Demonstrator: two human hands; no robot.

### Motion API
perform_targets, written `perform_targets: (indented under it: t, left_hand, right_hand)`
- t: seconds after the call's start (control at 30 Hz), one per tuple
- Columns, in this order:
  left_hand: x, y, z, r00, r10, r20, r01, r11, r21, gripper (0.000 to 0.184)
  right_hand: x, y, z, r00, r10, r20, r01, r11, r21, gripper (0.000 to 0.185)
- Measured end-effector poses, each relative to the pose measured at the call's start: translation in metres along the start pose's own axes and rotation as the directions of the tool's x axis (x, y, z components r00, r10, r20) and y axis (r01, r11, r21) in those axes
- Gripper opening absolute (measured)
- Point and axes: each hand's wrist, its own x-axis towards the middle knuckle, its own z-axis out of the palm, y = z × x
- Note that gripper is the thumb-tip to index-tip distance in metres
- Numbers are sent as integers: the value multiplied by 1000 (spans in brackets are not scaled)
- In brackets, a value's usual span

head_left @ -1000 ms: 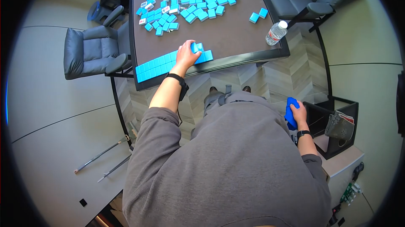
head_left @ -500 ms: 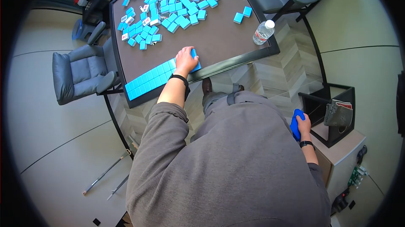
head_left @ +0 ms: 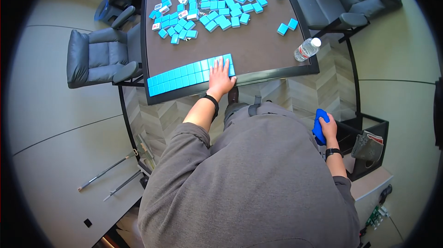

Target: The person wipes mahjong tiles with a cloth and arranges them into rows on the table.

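Tile block (head_left: pixel 177 78): neatly packed along the surface's (head_left: pixel 263 52) near edge
Loose tiles (head_left: pixel 224 24): many, scattered beyond, unaligned
Left hand (head_left: pixel 221 82): fingers spread flat upon the block's right end
Right hand (head_left: pixel 329 129): fingers clenched around a blue cloth (head_left: pixel 318 126)

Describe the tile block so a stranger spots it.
Find the brown-topped table. Along its near edge, partly under the left hand, lies a block of blue-backed mahjong tiles. Tight, straight rows set it apart from the loose tiles scattered beyond.
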Motion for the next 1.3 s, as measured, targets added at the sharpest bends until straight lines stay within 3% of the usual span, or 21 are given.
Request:
perform_targets:
  t: [0.1,0.13,0.2,0.23,0.3,0.43,0.57,0.63,0.73,0.83,0.97,1.1,1.17,1.3]
  left_hand:
    - [-18,-12,-3,999,32,35,-29,997,-77,83]
    - [-22,-20,-4,998,54,-21,-57,989,-136,68]
    - [-21,-50,-8,996,88,11,-81,954,-287,52]
    - [-22,-59,-16,994,70,-82,-97,915,-392,37]
    - [-17,-82,-41,988,-123,93,152,865,-477,34]
    - [5,-148,-56,945,-325,20,286,800,-527,34]
    - [38,-211,-68,928,-373,-8,328,827,-457,38]
    - [56,-233,-75,872,-490,1,439,781,-443,47]
    - [89,-256,-82,863,-504,11,477,810,-342,60]
    - [121,-262,-85,880,-474,-37,458,866,-200,68]
    - [160,-272,-64,920,-392,-25,379,903,-203,75]
    - [161,-253,-58,934,-356,7,354,928,-117,73]
    - [150,-240,-61,880,-475,30,474,871,-131,66]
    - [124,-230,-57,867,-495,48,496,852,-167,62]
  right_hand:
    - [8,1,5,999,-15,30,14,1000,22,55]
    - [8,1,7,999,-25,37,24,999,21,55]
    - [6,3,9,998,-14,53,17,999,-49,55]
    - [6,10,12,998,-19,59,21,999,-46,55]
    - [8,21,21,998,13,66,-7,997,-83,55]
    - [5,44,40,998,40,40,-39,999,-23,54]
    - [-19,24,54,991,131,-15,-131,991,26,54]
    - [-27,23,67,989,132,-65,-126,989,79,55]
    - [-40,20,89,980,183,-79,-173,978,115,55]
    - [-54,16,111,963,238,-126,-221,966,132,55]
    - [-70,5,125,956,258,-141,-242,963,122,55]
    - [-93,-18,123,949,304,-84,-296,950,98,54]
    - [-100,-24,116,947,312,-77,-308,949,61,54]
    - [-103,-44,94,953,291,-83,-287,956,62,56]
